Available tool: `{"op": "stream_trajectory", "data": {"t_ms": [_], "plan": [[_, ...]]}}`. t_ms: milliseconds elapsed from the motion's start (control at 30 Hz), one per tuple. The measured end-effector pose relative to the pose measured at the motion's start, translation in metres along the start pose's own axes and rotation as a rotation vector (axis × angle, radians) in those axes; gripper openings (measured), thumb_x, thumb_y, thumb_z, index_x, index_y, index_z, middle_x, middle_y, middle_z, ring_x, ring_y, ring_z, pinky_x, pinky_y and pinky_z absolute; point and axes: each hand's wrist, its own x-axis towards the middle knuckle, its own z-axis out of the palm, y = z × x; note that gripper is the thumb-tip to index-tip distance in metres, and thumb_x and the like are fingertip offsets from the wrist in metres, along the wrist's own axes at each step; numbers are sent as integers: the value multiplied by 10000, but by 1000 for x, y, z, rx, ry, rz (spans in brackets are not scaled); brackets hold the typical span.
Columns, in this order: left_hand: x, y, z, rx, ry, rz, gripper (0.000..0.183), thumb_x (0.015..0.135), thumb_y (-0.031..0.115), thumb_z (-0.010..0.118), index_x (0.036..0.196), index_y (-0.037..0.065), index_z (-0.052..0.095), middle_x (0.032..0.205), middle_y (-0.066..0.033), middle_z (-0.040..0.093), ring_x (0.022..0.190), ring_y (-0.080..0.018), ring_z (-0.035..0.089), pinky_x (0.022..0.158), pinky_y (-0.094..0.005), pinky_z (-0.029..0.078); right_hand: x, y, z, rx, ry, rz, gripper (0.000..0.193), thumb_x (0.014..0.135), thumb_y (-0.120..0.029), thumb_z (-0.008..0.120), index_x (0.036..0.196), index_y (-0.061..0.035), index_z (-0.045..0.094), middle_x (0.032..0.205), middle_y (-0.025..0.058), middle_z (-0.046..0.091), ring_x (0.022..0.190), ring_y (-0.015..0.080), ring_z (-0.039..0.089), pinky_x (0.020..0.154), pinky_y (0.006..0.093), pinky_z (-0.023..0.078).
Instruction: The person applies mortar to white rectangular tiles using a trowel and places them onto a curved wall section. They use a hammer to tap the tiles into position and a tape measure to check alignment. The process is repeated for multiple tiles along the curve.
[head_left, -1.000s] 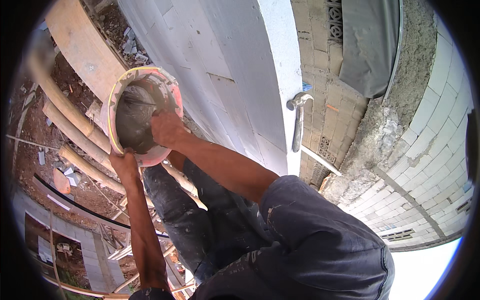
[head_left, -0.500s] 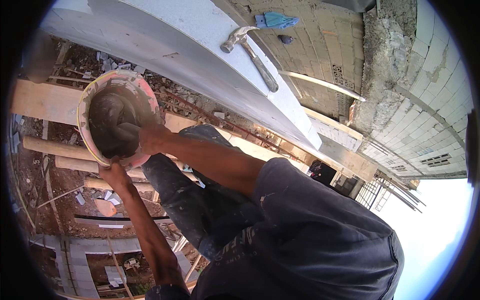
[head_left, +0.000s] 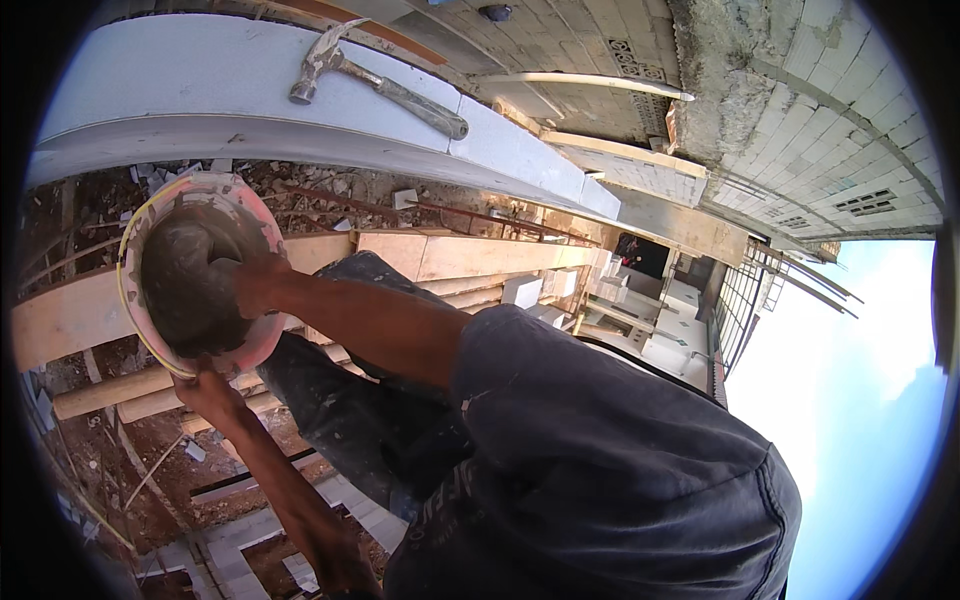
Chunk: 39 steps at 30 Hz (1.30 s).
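Note:
A round pink bucket (head_left: 262,352) with a pale yellow edge, smeared with mortar, is in front of me at the left. Wet grey mortar (head_left: 175,310) lies inside it. My left hand (head_left: 208,390) is closed on the bucket's near rim. My right hand (head_left: 262,285) reaches in over the side, closed around a tool; its grey, mortar-coated blade (head_left: 224,270) looks like a trowel's, and its handle is hidden in my fist. Beyond the bucket, a claw hammer (head_left: 400,100) rests on top of a pale block wall (head_left: 200,70).
Long wooden planks (head_left: 450,257) and beams (head_left: 110,392) run below the bucket, over reddish ground with rubble. A pale pole (head_left: 590,82) lies past the wall. Grey block walls (head_left: 800,120) rise at the right.
The view has turned, so the hammer and wall now appear farther left. The bucket sits slightly lower and more to the left in view. Both hands keep their holds.

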Motion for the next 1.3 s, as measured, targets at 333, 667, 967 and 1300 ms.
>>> {"op": "stream_trajectory", "data": {"t_ms": [333,667,967,1300], "plan": [[4,-1,-13,77,-87,-31,345,824,-4,553,1163,-68,569,1068,-124,623,941,-189,581,827,-351,476,-3,-5,34,153,299,-18,232,733,-261,693,868,-77,735,942,135,717,940,277,693,797,419,548],[-1,-10,-1,177,-92,89,397,841,131,588,1186,-65,570,1055,-154,643,870,-230,621,682,-330,503,-2,11,17,-206,542,-165,291,762,-312,699,949,-92,737,968,111,711,919,263,687,762,424,538],[1,-13,-12,13,-16,3,369,871,81,588,1215,-52,573,1090,-129,642,944,-198,612,740,-341,517,-20,23,-8,27,-61,-153,263,753,-283,666,913,-88,740,916,130,719,931,285,698,771,424,552],[20,-37,-9,-18,53,-72,357,827,32,599,1170,-65,593,1045,-114,654,909,-190,619,802,-334,496,32,-16,49,-38,246,27,265,760,-229,711,907,-8,707,1013,219,667,979,300,681,806,387,553]]}}
